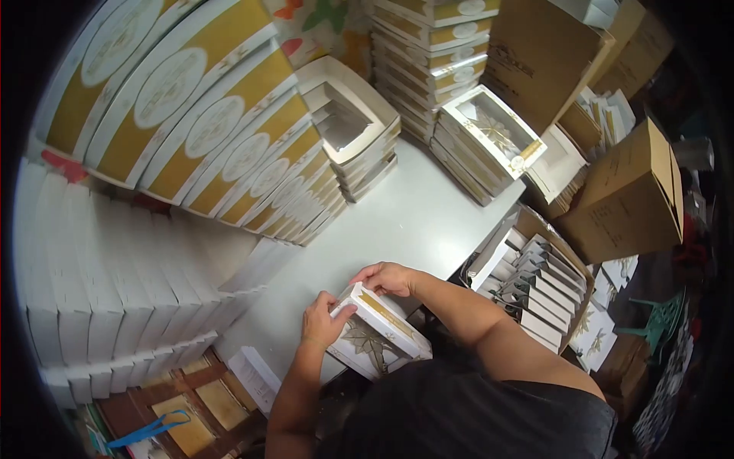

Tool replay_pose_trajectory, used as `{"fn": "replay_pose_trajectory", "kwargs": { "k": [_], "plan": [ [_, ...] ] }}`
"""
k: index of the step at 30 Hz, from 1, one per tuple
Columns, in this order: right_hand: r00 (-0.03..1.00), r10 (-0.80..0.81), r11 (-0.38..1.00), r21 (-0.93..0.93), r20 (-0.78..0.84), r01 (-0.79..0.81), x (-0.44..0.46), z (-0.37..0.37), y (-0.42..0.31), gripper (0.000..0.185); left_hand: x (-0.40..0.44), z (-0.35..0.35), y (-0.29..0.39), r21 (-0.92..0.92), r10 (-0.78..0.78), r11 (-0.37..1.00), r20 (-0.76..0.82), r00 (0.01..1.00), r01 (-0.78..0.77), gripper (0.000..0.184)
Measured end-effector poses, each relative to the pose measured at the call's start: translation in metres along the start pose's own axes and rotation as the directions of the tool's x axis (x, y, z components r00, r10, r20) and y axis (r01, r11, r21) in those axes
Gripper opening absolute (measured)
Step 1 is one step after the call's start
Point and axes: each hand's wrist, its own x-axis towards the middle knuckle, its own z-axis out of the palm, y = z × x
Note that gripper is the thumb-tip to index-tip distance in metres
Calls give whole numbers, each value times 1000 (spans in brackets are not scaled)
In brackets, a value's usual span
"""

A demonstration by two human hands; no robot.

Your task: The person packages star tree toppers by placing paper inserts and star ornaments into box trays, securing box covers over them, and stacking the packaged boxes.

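Note:
A white and gold box [382,318] with a leaf pattern is tilted at the near edge of the pale table [382,222], close to my body. My left hand [324,321] grips its left corner, thumb on top and fingers over the side. At the box's far end my right hand [386,278] has its fingers curled against the edge. Part of the box's underside and the fingertips behind it are hidden.
Tall stacks of gold and white boxes [229,130] rise at the left, with white cartons [99,298] below. Windowed boxes [497,130] stand at the back right. A carton of packed white pieces [539,287] and brown cardboard boxes [623,199] are on the right.

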Motion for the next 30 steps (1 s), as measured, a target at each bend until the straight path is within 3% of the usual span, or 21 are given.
{"fn": "replay_pose_trajectory", "kwargs": {
  "k": [1,3,4,6,7,8,9,11,13,14,15,16,18,19,21,23,24,26,27,28,30],
  "plan": [
    [1000,22,1000,14,-9,-22,-3,2,-6,42,4,-1,2,49,-67,997,36,997,65,73],
    [941,8,999,-44,-339,-24,-17,5,11,41,19,7,9,128,-105,987,37,994,100,72],
    [870,-96,968,-248,-483,-31,-32,9,24,48,29,17,12,190,-160,970,23,987,153,71],
    [814,-189,663,-683,-549,-307,-92,25,34,64,49,33,16,299,-264,919,-20,964,258,68],
    [830,-117,687,-648,-546,-329,-112,26,52,70,58,37,16,293,-247,925,-20,969,242,68],
    [842,-42,708,-611,-538,-355,-132,27,79,77,65,38,12,223,-263,944,57,963,244,72],
    [920,-19,842,-502,-392,-197,-146,28,92,79,71,38,5,155,-271,956,136,953,250,75],
    [921,32,934,-316,-389,-166,-166,23,83,75,93,30,-5,26,-252,966,278,927,255,83],
    [916,-63,831,-529,-395,-171,-164,15,50,84,110,31,-26,-344,-159,901,308,938,266,85],
    [914,-74,829,-534,-400,-167,-167,22,26,84,115,23,-18,-346,-148,903,304,941,253,85],
    [809,-306,842,-539,-501,-15,-174,30,3,91,118,17,-11,-576,-206,737,308,929,354,87],
    [641,-501,818,-559,-581,133,-180,33,-16,97,118,11,-3,-754,-264,504,330,906,421,88],
    [556,-619,730,-668,-554,147,-187,8,-30,106,104,13,39,-795,-252,482,276,927,368,86],
    [566,-631,723,-667,-531,180,-199,4,-40,104,93,16,65,-834,-244,457,217,945,309,84],
    [573,-522,852,-423,-632,309,-227,-21,-64,99,70,8,98,-897,-233,409,76,969,168,80],
    [391,-664,711,-377,-638,593,-246,-56,-76,83,52,-14,95,-497,-41,853,-369,929,-160,69],
    [290,-636,701,-378,-715,605,-260,-61,-95,80,42,-44,90,1,173,976,-601,780,-216,58],
    [83,-539,645,-346,-838,682,-279,-80,-127,69,34,-96,58,428,423,901,-820,385,-79,53],
    [4,-478,655,-353,-878,668,-286,-98,-142,67,34,-114,37,437,427,897,-820,381,-65,53],
    [-73,-407,669,-351,-911,655,-285,-112,-156,66,39,-127,6,409,382,910,-768,514,-65,50],
    [-52,-386,632,-305,-921,713,-280,-133,-189,73,47,-153,-48,365,279,929,-604,747,-52,46]
  ]
}}
